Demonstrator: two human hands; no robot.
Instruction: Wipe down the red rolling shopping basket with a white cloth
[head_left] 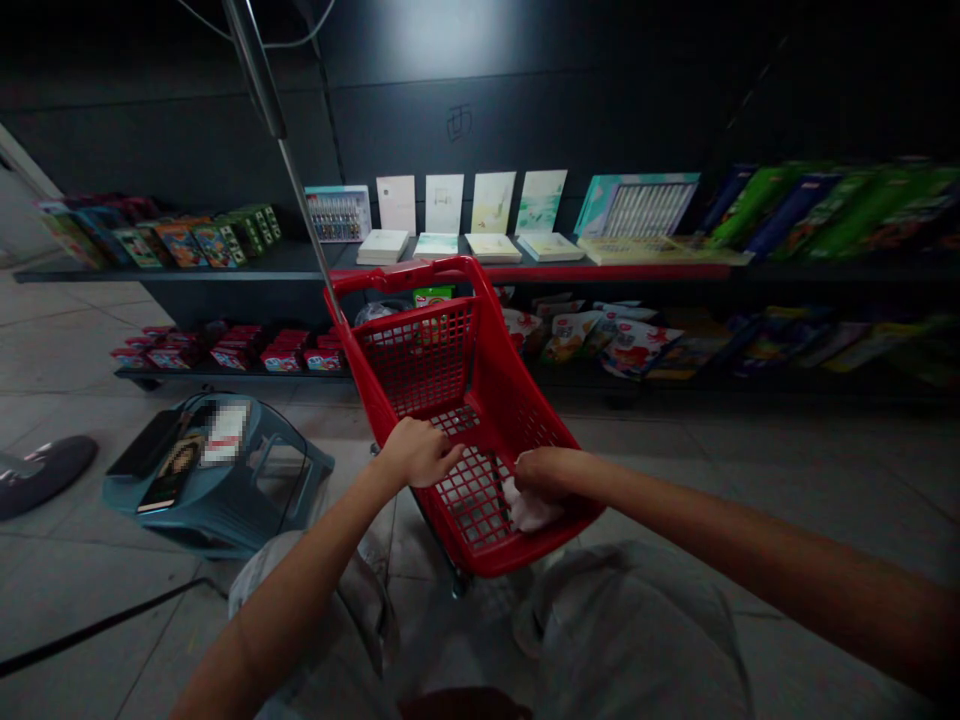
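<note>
A red plastic shopping basket [450, 385] stands tilted on the floor in front of me, its open side toward me. My left hand [418, 452] grips its near left rim, fingers curled over the edge. My right hand [541, 472] reaches inside the basket near the right rim and presses a white cloth [527, 510] against the mesh. The fingers of that hand are closed on the cloth. My knees in grey trousers show at the bottom of the view.
A teal plastic stool [225, 490] to the left carries two phones and a card. Dark shelves [525, 270] behind hold notebooks, boxed toys and packets. A metal pole [277, 130] slants down to the basket. A cable runs over the tiled floor at the left.
</note>
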